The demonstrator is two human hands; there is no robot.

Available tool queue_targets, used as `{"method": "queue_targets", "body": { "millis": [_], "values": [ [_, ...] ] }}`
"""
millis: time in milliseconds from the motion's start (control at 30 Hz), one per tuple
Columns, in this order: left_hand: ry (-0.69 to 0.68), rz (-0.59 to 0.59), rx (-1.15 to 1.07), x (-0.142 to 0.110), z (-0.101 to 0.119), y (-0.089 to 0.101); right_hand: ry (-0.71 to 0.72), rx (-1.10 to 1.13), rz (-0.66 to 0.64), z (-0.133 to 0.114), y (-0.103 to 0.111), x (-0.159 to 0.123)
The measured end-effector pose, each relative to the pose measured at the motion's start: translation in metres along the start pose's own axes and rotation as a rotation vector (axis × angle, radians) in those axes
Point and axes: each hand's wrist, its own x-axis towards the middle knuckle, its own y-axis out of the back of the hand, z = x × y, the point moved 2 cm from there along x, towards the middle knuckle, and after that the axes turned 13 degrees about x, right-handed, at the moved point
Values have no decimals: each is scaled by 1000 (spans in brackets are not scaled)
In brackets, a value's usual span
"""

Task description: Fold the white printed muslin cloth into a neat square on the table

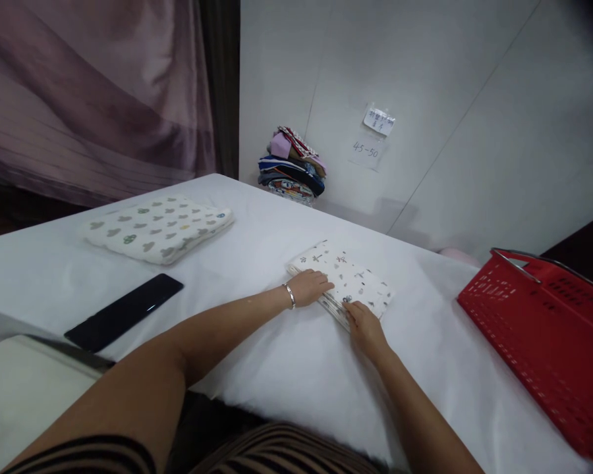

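Note:
A small folded white cloth point(348, 276) with small dark printed figures lies on the white table point(257, 230). My left hand point(309, 286), with a silver bracelet at the wrist, rests flat on the cloth's near left part, fingers stretched out. My right hand point(363, 322) is at the cloth's near edge, its fingers curled against the folded layers. A second folded cloth point(158, 227), white with green and grey shapes, lies apart at the far left of the table.
A black phone point(123, 311) lies on the table at the left. A red plastic basket point(543, 336) stands at the right. A stack of folded colourful clothes point(292, 164) sits against the wall at the back, near a paper label point(378, 122).

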Motion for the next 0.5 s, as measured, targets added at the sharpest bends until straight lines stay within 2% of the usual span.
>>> {"method": "queue_targets", "body": {
  "millis": [200, 500],
  "values": [
    [-101, 38, 17, 7, 5, -1, 19, 22, 15, -1, 2, -1],
    [-45, 65, 44, -1, 11, -8, 77, -57, 8, -15, 3, -5]
  ]
}}
